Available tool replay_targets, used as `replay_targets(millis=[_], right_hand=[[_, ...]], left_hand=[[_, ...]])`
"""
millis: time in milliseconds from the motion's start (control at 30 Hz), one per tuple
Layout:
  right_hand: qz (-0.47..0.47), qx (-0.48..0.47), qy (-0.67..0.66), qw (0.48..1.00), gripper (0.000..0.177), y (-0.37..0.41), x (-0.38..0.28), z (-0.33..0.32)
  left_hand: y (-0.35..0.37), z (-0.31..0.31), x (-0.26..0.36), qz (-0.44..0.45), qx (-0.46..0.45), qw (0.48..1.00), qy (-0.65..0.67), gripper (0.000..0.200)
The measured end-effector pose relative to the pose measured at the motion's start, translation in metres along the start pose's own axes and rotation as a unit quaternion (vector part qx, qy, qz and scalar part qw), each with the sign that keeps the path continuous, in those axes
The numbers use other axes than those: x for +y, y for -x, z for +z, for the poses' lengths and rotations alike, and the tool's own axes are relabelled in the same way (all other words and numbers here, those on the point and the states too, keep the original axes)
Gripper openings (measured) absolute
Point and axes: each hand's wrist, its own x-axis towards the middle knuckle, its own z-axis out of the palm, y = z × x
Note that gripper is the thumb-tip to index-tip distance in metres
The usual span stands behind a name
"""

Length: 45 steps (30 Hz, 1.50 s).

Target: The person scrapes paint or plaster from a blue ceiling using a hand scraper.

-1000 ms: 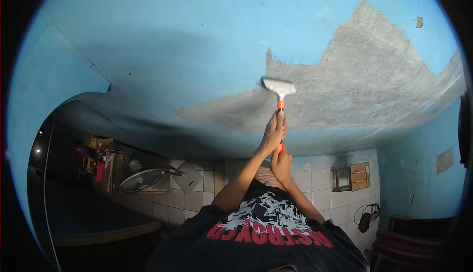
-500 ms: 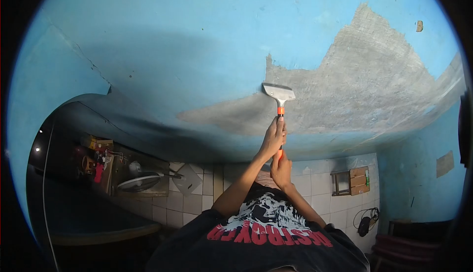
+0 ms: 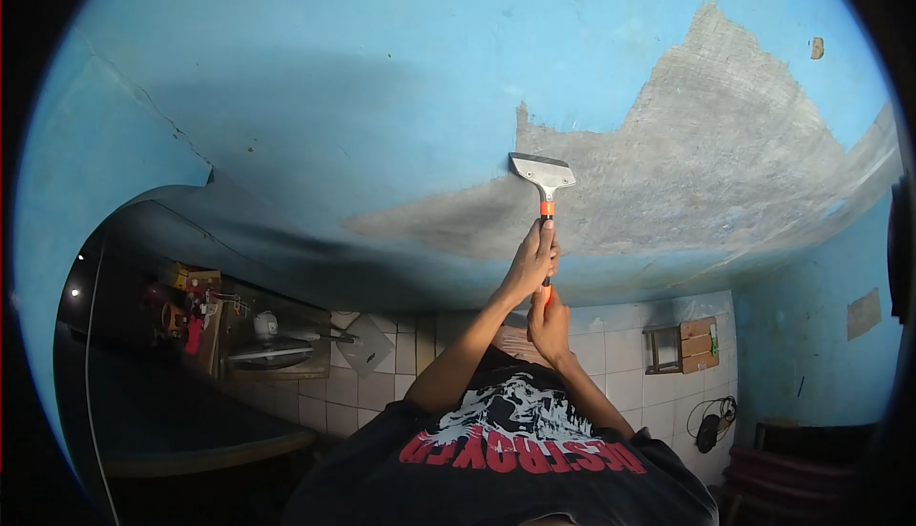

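I hold a scraper (image 3: 543, 179) with a wide metal blade and an orange handle up against a blue painted ceiling (image 3: 382, 78). My left hand (image 3: 532, 261) grips the handle high up, just below the blade's neck. My right hand (image 3: 548, 321) grips the lower end of the handle. The blade's edge rests at the border between the blue paint and a large bare grey patch (image 3: 706, 154) where the paint is gone. My black printed shirt (image 3: 515, 450) fills the bottom of the view.
A white tiled wall (image 3: 611, 354) runs below the ceiling, with a small wooden-framed opening (image 3: 679, 345). A fan (image 3: 272, 347) and a cluttered shelf (image 3: 191, 307) are at the left. Cables (image 3: 711, 421) hang at the right, near a dark chair (image 3: 801, 469).
The scraper dipped slightly toward me half a second ago and has now pushed back up along the paint edge. Both hands keep their grip. The fan head has turned.
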Motion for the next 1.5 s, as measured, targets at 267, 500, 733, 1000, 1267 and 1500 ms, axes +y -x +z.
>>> replay_targets(millis=[267, 500, 733, 1000, 1267, 1500], right_hand=[[-0.023, 0.005, 0.004, 1.000, 0.040, 0.000, 0.016, 0.004], [0.026, -0.010, -0.007, 1.000, 0.031, -0.002, -0.011, 0.000], [-0.064, 0.034, 0.008, 0.997, 0.040, -0.025, -0.038, -0.001], [-0.033, 0.030, 0.001, 0.999, 0.041, 0.000, -0.003, 0.007], [-0.034, 0.020, 0.005, 0.999, 0.038, -0.020, -0.038, -0.002], [0.014, 0.007, 0.011, 1.000, 0.040, 0.009, -0.008, -0.002]], left_hand=[[-0.001, 0.000, -0.009, -0.008, 0.013, 1.000, -0.005, 0.043], [0.002, 0.001, 0.007, 0.021, 0.004, 1.000, -0.007, 0.044], [-0.004, 0.008, 0.049, 0.025, 0.017, 0.999, -0.020, 0.044], [0.002, 0.002, 0.005, 0.011, 0.024, 0.999, -0.034, 0.044], [-0.002, 0.008, 0.044, 0.038, 0.000, 0.999, 0.003, 0.041], [0.010, 0.001, 0.001, -0.019, 0.018, 1.000, 0.010, 0.045]])
